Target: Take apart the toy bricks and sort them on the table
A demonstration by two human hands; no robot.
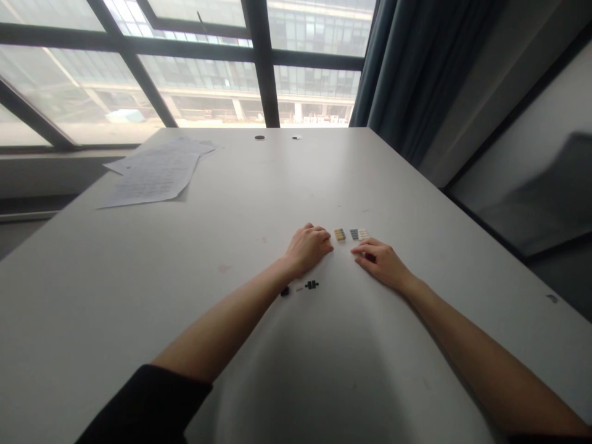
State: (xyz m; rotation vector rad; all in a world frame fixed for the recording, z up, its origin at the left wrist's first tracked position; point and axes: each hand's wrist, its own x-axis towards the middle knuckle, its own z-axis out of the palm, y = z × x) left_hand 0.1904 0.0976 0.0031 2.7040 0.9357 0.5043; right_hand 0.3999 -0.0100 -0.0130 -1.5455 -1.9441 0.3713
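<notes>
Head view: on a white table [370, 185], the left hand [311, 246] lies curled just left of the yellow-and-grey brick piece [340, 234]; its fingertips are hidden, so I cannot tell whether it grips anything. Loosely parted thumb and fingers leave the right hand [377, 260] apparently unladen, just nearer the camera than a grey piece [354, 234] and a white piece [363, 234], set side by side. Near the left wrist lies a black jointed part [312, 285].

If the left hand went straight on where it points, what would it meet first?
Most likely the yellow and grey blocks, just beyond the left hand, though depth is unclear.
</notes>
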